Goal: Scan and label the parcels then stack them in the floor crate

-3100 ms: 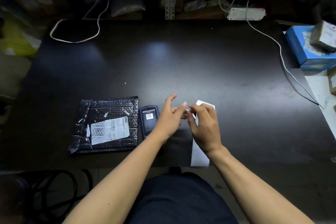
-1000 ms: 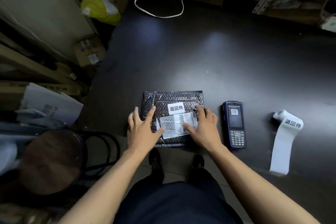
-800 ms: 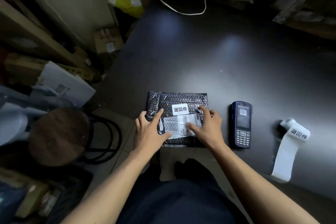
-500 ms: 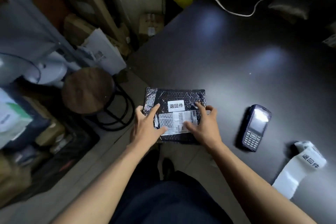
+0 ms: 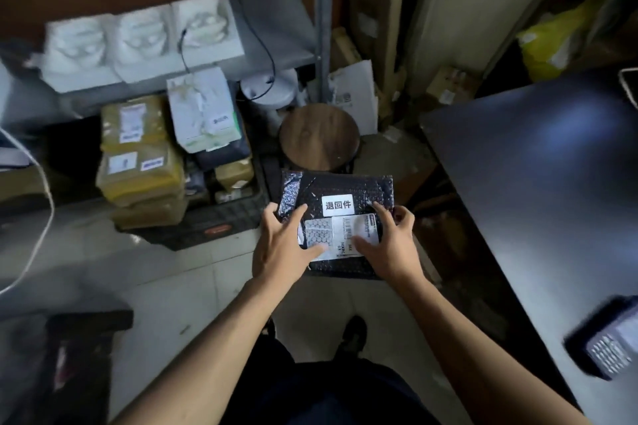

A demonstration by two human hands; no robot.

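**Labelled parcel heading for the floor crate**

Head view: Cluttered storage is filling the background, with a grey shelf at the top carrying pale moulded trays, and a pale tiled floor is lying below. Down on that floor a dark crate is sitting, already holding tan and white packages stacked inside it. Just right of the crate a round wooden stool is standing. At the right edge the dark table is running off, with the scanner lying blurred near its close corner.

Both hands are holding the parcel, a black bubble mailer, in the air off the table, above the floor, between stool and body. The left hand is closing on its left edge, thumb lying on top over the shipping label; the right hand is gripping the right edge the same way, fingers spread over the top. A small white sticker with printed characters is sitting above the shipping label, so scanning and labelling are looking done for this one.

The step in hand is judged to be the carry to the crate. The next move is calling for a swing left and down, keeping the mailer flat, then finding a level spot atop the stacked packages, since the crate is looking nearly full and a soft mailer could be sliding off an uneven pile.
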